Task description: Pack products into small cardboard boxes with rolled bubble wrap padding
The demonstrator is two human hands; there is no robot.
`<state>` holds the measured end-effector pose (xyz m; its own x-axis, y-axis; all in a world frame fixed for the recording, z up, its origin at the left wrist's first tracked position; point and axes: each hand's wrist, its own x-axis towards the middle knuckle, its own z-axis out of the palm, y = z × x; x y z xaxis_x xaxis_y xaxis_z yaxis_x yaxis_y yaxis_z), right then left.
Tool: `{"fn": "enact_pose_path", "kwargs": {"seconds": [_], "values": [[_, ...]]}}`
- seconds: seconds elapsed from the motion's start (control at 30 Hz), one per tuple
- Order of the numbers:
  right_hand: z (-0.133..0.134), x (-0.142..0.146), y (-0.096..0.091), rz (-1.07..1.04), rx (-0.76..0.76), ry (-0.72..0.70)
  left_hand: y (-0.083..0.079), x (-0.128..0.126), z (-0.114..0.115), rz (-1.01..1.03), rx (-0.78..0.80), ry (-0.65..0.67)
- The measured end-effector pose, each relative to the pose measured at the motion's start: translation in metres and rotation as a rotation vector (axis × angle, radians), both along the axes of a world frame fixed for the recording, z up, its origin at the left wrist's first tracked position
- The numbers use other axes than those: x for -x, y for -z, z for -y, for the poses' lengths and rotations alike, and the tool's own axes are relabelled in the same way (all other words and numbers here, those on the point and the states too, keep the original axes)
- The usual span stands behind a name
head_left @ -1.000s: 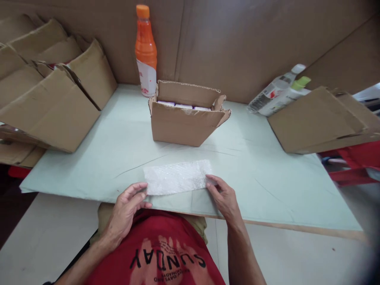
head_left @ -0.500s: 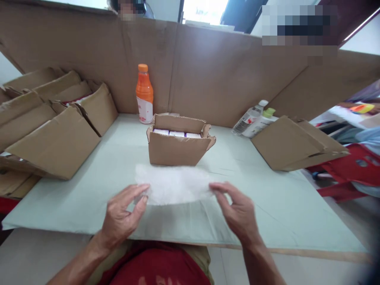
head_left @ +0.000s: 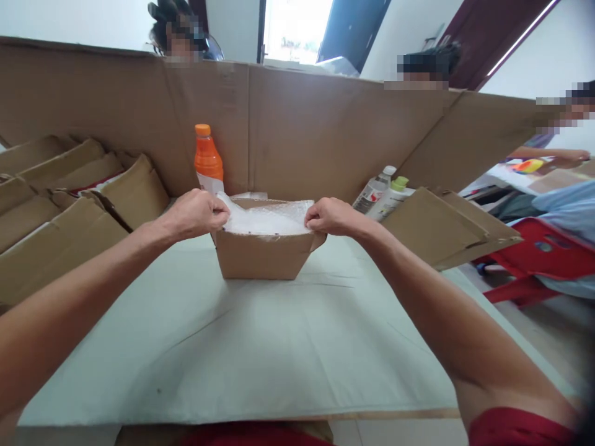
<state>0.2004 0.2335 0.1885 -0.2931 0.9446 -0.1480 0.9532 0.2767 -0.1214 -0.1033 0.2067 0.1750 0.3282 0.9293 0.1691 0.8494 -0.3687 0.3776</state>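
A small open cardboard box (head_left: 263, 257) stands on the pale green table sheet (head_left: 260, 353), in the middle and well away from me. A strip of white bubble wrap (head_left: 267, 220) lies across the box's open top and hides what is inside. My left hand (head_left: 195, 212) pinches the strip's left end at the box's left corner, fingers closed. My right hand (head_left: 331, 216) pinches the right end at the right corner, fingers closed. Both arms are stretched forward.
An orange bottle (head_left: 207, 160) stands behind the box against a tall cardboard wall (head_left: 325, 130). Two plastic bottles (head_left: 383, 192) lean at the right, beside a flat cardboard box (head_left: 446, 226). Several folded cartons (head_left: 69, 204) are stacked at the left. Other people sit beyond the wall.
Both hands lifted the bubble wrap off the near table edge and carried it forward onto the open box. The camera tilted up, so the wall and the people behind it came into view.
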Motion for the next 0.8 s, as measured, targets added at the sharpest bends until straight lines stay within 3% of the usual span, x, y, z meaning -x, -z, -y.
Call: {"fn": "enact_pose_path", "kwargs": {"seconds": [0.2,0.37,0.57,0.63,0.7,0.73,0.8], "values": [[-0.006,0.021,-0.01,0.284,0.159,-0.178,-0.002,-0.015,-0.019,-0.374,0.162,0.075],[-0.016,0.013,-0.007,0.134,0.152,-0.19,0.013,-0.002,-0.031,-0.215,0.221,0.164],[-0.002,0.005,-0.022,-0.051,-0.232,-0.205,0.003,0.004,-0.002,-0.113,-0.195,0.053],[0.002,0.016,-0.025,-0.089,-0.165,-0.282,-0.001,-0.004,-0.001,-0.1,-0.097,0.169],[-0.002,0.028,-0.019,-0.11,0.01,-0.371,0.001,-0.013,-0.011,-0.09,0.156,0.286],[-0.006,0.034,-0.014,-0.096,0.095,-0.392,0.005,-0.017,-0.018,-0.075,0.272,0.303],[-0.017,0.041,0.0,-0.032,0.203,-0.372,0.015,-0.024,-0.035,0.059,0.28,0.212]]}}
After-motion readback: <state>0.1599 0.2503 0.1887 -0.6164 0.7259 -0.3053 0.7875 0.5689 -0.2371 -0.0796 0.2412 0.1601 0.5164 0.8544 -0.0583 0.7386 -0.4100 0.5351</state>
